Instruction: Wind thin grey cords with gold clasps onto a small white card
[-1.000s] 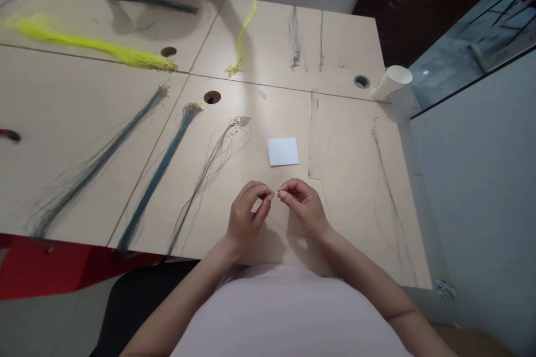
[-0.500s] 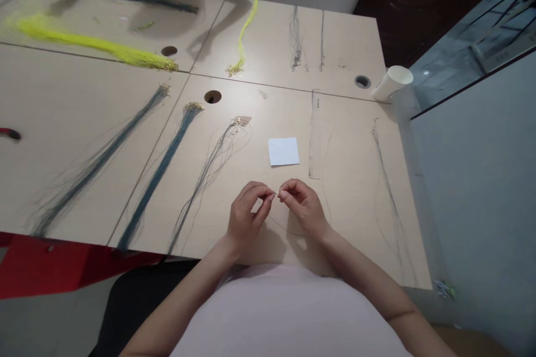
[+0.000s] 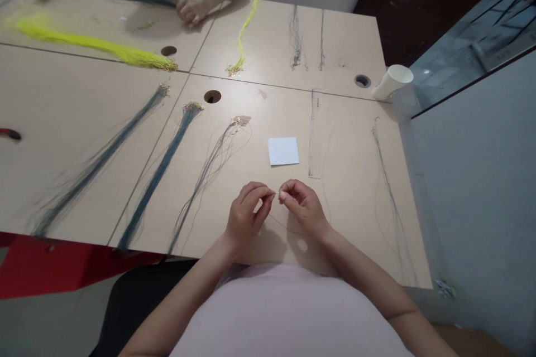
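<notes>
My left hand (image 3: 249, 212) is closed in a pinch just above the table, on a tiny gold-coloured fish hook (image 3: 277, 194) whose shape is mostly hidden. Fingertip to fingertip with it, my right hand (image 3: 305, 209) pinches at thin fishing line by the hook. A loose length of that fishing line (image 3: 288, 230) curves below my hands and up on the right. Just beyond my hands lies a small white paper (image 3: 283, 151). To its right is a clear ruler (image 3: 314, 136).
Bundles of dark line with gold hooks (image 3: 161, 164) (image 3: 205, 173) lie left. Yellow line bundles (image 3: 92, 43) (image 3: 242, 39) lie farther back. A thin bundle (image 3: 387, 178) and a white cup (image 3: 392, 82) are right. A co-worker's hands (image 3: 192, 8) are across the table.
My hands stay almost in place, still pinched together. Across the table, the co-worker's hands have come down, one onto the end of the dark line bundle.
</notes>
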A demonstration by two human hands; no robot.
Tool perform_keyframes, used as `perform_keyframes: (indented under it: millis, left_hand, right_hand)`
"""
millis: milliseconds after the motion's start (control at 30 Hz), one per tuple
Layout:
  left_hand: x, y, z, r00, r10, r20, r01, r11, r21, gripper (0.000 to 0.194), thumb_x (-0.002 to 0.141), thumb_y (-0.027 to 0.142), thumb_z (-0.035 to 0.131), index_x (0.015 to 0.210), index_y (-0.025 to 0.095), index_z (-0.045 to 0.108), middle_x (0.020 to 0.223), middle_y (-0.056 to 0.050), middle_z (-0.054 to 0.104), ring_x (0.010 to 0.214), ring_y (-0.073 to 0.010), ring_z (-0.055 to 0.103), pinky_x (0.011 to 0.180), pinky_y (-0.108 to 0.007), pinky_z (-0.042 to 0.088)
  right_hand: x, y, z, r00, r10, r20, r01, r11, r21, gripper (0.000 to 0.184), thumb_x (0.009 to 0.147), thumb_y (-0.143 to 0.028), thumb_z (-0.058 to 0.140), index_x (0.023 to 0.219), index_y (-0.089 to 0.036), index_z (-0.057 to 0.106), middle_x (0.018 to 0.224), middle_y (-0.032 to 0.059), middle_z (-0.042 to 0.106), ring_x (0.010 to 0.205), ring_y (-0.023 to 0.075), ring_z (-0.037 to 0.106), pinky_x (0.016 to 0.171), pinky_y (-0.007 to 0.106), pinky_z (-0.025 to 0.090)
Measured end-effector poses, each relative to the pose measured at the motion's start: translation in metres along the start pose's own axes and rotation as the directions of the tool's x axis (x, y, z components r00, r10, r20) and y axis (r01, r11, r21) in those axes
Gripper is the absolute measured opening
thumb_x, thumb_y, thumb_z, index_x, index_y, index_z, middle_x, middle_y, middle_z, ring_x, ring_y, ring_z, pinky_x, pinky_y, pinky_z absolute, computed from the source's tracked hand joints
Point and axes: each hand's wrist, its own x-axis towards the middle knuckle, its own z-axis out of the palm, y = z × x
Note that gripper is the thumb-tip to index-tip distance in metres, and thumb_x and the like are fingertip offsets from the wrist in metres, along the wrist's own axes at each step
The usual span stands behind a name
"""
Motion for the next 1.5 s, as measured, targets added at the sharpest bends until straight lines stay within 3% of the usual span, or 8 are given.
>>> perform_keyframes:
  millis: [633, 1500]
  left_hand:
    - [0.0018, -0.0002, -0.0037, 0.999, -0.020, 0.043, 0.023, 0.998, -0.063, 0.011, 0.079, 0.007, 0.054, 0.085, 0.015, 0.055, 0.078, -0.003, 0.057, 0.074, -0.0099, 0.053, 0.065, -0.022, 0.044]
    - [0.0011, 0.0003, -0.0032, 0.995, -0.039, 0.087, 0.045, 0.997, -0.060, 0.007, 0.082, 0.009, 0.050, 0.082, 0.016, 0.050, 0.075, -0.003, 0.052, 0.074, -0.0110, 0.049, 0.066, -0.024, 0.042]
  right_hand:
    - [0.0005, -0.0006, -0.0018, 0.998, -0.027, 0.064, 0.024, 0.999, 0.048, 0.009, 0.082, -0.027, 0.053, 0.077, -0.018, 0.052, 0.070, -0.0005, 0.053, 0.066, 0.0114, 0.049, 0.065, 0.025, 0.039]
    - [-0.0005, 0.0012, -0.0010, 0.998, -0.018, 0.065, 0.014, 0.998, 0.061, 0.009, 0.081, -0.027, 0.053, 0.078, -0.018, 0.052, 0.069, -0.0007, 0.053, 0.065, 0.0113, 0.049, 0.064, 0.025, 0.039]
